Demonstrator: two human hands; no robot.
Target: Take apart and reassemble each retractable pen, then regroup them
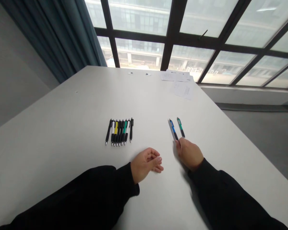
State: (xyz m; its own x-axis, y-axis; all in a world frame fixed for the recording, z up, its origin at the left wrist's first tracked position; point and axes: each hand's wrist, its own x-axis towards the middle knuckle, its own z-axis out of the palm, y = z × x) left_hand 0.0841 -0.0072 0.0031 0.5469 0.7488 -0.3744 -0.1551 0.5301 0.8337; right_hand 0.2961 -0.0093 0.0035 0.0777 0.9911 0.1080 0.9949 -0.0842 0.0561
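Observation:
My right hand [189, 153] pinches the lower end of a blue pen [173, 128] on the right side of the white table. Just right of it lies a green pen [180, 127], its lower tip close to my knuckles; whether they touch is unclear. My left hand [147, 163] rests near the middle with fingers loosely curled and apart, holding nothing. Beyond it to the left, several pens lie side by side in a row, among them a yellow pen [116, 131], a green pen [124, 131] and a black pen [131, 130] at the right end.
Paper sheets [175, 76] lie at the far right of the white table [86, 105]. Two small white objects are near its far edge. Behind stand a dark-framed window [174, 35] and a blue curtain [60, 35].

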